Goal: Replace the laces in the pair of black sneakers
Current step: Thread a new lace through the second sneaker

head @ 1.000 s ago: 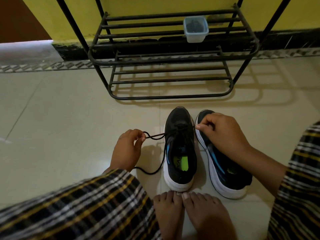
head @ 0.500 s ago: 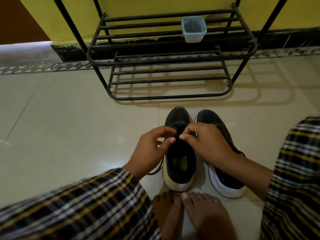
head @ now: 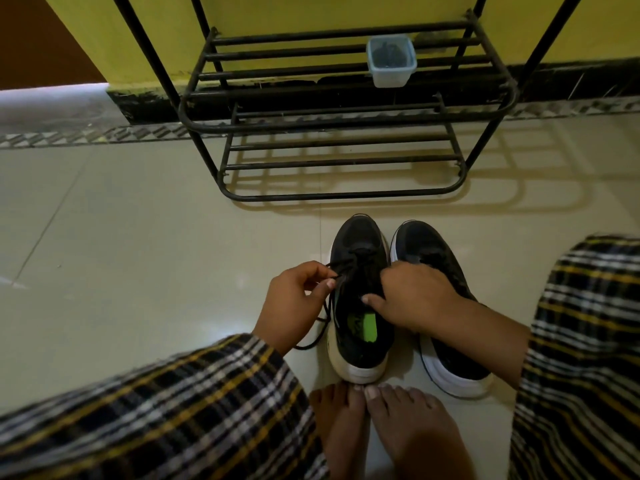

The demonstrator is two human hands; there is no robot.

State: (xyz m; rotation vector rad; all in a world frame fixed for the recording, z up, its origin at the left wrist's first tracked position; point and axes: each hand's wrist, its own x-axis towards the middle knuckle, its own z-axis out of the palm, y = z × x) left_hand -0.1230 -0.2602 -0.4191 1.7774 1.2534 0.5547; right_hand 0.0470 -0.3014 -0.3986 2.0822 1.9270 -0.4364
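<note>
Two hands flank the left sneaker [head: 360, 299], toe pointing away: left hand [head: 294, 306] pinches the lace [head: 329, 306]; right hand [head: 412, 299] grips its collar.

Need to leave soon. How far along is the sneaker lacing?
Done: nothing clearly finished. In hand: the left hand pinches the black lace at the left sneaker; the right hand steadies it. Left: finishing this one, then the right sneaker, whose eyelets are mostly hidden.

You see black sneakers [head: 358, 258] with white soles, a green insole label [head: 369, 327], black-white-yellow plaid trousers [head: 180, 403], a black rack [head: 332, 126], a yellow wall [head: 277, 12].
</note>
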